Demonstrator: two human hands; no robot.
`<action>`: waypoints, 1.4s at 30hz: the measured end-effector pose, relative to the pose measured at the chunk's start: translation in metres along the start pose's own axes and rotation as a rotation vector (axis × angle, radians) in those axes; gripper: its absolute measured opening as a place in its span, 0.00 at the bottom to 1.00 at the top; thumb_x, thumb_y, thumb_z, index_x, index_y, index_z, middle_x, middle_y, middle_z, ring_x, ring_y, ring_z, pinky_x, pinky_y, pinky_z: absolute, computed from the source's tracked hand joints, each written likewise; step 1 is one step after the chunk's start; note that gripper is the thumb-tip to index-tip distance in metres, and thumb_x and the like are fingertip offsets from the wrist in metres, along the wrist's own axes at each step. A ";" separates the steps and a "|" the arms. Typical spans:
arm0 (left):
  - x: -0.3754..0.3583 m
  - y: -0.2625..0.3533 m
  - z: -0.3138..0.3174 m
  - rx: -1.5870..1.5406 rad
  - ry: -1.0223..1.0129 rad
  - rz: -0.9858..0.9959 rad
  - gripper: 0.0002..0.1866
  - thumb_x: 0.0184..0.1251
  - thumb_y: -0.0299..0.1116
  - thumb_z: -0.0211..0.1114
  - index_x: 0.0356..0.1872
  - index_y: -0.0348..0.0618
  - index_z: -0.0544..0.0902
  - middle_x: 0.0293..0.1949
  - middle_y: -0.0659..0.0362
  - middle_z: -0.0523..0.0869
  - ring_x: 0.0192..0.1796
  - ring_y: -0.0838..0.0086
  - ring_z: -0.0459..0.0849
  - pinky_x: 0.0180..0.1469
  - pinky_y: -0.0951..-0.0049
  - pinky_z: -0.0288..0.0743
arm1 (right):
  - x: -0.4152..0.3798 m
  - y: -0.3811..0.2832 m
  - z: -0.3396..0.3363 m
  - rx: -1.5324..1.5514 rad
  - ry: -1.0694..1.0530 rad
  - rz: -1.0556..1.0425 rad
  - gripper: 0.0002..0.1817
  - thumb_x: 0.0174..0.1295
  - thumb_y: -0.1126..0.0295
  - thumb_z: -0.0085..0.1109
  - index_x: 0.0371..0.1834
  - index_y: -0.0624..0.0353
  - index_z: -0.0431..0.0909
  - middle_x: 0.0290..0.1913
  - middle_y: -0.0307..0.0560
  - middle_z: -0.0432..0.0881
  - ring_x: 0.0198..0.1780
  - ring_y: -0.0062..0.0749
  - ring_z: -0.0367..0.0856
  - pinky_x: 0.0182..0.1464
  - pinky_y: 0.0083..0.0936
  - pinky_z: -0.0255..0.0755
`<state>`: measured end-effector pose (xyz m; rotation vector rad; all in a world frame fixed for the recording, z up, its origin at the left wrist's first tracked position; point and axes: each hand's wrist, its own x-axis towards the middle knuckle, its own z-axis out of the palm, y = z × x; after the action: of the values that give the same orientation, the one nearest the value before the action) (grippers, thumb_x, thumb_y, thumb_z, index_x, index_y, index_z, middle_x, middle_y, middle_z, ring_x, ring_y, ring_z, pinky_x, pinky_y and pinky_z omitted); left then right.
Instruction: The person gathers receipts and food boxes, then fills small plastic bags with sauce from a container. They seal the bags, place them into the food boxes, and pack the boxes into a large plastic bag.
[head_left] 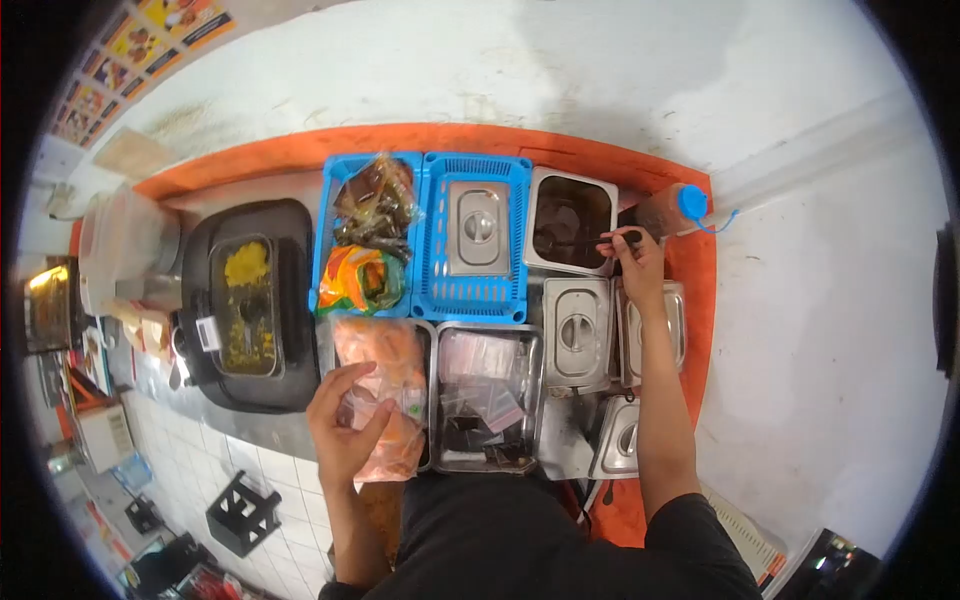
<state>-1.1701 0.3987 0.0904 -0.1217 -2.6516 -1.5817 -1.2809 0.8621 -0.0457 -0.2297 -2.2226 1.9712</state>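
Observation:
My right hand [633,258] is closed on the dark handle of a spoon [606,240] whose end reaches into a square metal container [540,262] of dark brown sauce. The spoon's bowl is hard to make out against the sauce. My left hand [340,420] pinches a small clear plastic bag [372,392] between thumb and fingers. Beneath that hand lies a large bag of orange food pieces [385,345]. Just to its right, a metal tray [538,400] holds several small clear zip bags [485,360].
Blue baskets [422,240] hold plastic packages [375,205] and a metal lid [480,228]. Lidded metal containers [577,335] stand at right, near a blue-capped bottle [680,208]. At left sits a black tub [205,365] around a tray with yellow food [247,265]. A wall rises behind.

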 end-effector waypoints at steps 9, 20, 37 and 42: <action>0.009 0.008 0.008 -0.015 -0.030 0.008 0.27 0.50 0.21 0.80 0.56 0.38 0.85 0.52 0.52 0.88 0.45 0.70 0.86 0.50 0.73 0.78 | 0.002 0.013 -0.011 0.194 0.263 0.129 0.08 0.77 0.74 0.56 0.51 0.69 0.73 0.44 0.58 0.88 0.39 0.36 0.91 0.43 0.28 0.87; 0.094 0.026 0.074 -0.132 -0.112 0.249 0.30 0.52 0.18 0.78 0.59 0.35 0.83 0.56 0.52 0.86 0.42 0.75 0.86 0.55 0.72 0.79 | -0.011 0.013 -0.028 0.686 0.553 0.330 0.03 0.74 0.78 0.58 0.44 0.68 0.76 0.47 0.60 0.85 0.44 0.44 0.89 0.51 0.31 0.87; 0.220 0.036 0.253 -0.092 -0.297 0.440 0.33 0.51 0.24 0.78 0.62 0.37 0.80 0.53 0.47 0.87 0.45 0.54 0.88 0.51 0.62 0.81 | -0.013 -0.083 -0.053 0.772 0.662 0.152 0.08 0.73 0.77 0.60 0.50 0.71 0.77 0.46 0.58 0.87 0.43 0.39 0.89 0.47 0.25 0.88; 0.224 0.045 0.282 -0.293 -0.297 0.506 0.36 0.52 0.27 0.79 0.66 0.33 0.77 0.53 0.44 0.87 0.51 0.53 0.89 0.57 0.61 0.81 | -0.012 -0.104 -0.051 0.698 0.648 0.130 0.07 0.74 0.77 0.60 0.50 0.69 0.78 0.48 0.52 0.86 0.44 0.34 0.88 0.49 0.23 0.87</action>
<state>-1.3897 0.6771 0.0151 -1.0198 -2.2714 -1.8465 -1.2584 0.8961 0.0636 -0.7818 -1.0887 2.1777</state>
